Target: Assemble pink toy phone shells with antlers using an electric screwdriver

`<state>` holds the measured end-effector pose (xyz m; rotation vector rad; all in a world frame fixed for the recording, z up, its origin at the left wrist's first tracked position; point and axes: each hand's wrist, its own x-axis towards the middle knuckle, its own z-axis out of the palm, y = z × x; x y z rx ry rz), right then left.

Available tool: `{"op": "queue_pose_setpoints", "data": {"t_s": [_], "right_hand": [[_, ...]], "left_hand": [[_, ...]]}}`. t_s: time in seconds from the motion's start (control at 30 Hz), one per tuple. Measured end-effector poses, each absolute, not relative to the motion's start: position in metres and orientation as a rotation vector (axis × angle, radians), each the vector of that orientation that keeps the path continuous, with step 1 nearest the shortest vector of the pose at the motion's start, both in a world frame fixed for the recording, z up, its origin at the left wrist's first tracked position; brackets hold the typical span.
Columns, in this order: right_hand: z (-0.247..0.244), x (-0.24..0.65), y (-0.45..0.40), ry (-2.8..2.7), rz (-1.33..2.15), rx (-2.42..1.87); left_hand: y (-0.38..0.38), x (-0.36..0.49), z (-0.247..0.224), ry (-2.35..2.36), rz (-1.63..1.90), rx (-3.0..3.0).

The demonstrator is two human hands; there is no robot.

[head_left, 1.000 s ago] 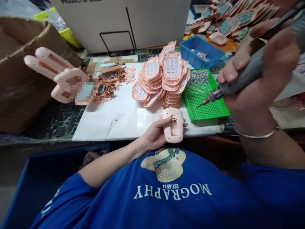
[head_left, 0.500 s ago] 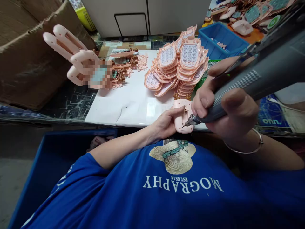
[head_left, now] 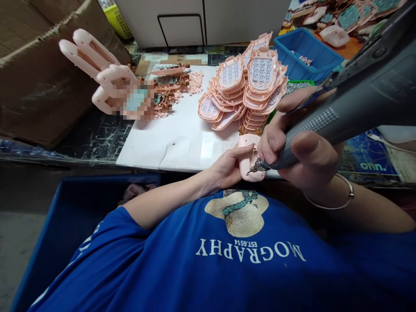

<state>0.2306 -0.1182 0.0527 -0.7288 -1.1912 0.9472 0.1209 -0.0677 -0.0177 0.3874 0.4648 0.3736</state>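
Note:
A pale pink plastic casing (head_left: 245,157) is in my left hand (head_left: 229,168), with the thumb across its face, at the front edge of the white board (head_left: 185,151). My right hand (head_left: 302,147) is wrapped round a grey electric screwdriver (head_left: 338,108). The screwdriver's tip meets the casing near its lower left corner, where there is a hole. Just behind the casing rise stacks of pink shells with white keypads (head_left: 230,78).
Pink parts and small pieces (head_left: 169,89) lie at the board's left. A cardboard box (head_left: 35,86) stands at the far left. Behind my right hand are a green tray of screws (head_left: 297,86) and a blue bin (head_left: 312,65). A dark blue bin (head_left: 61,216) sits below the table edge.
My right hand and the screwdriver have shifted slightly left and tilted a little. The tip remains at the casing's lower left corner. The whole view has moved slightly.

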Motion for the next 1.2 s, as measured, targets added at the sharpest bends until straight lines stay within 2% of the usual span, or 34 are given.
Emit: {"op": "queue_pose_setpoints", "data": {"t_s": [0.4,1.0,1.2], "right_hand": [[0.059,0.228,-0.124,-1.178,1.017,-0.715],[0.059,0.23,-0.122,-1.231,0.943,-0.703],[0.076,0.236,-0.114,-1.168,0.738,-0.705]], "left_hand": [[-0.069,0.123,-0.017,0.497,0.406,0.333],[-0.068,0.125,-0.022,0.463,0.447,0.333],[-0.068,0.117,-0.02,0.454,0.396,0.322]]}}
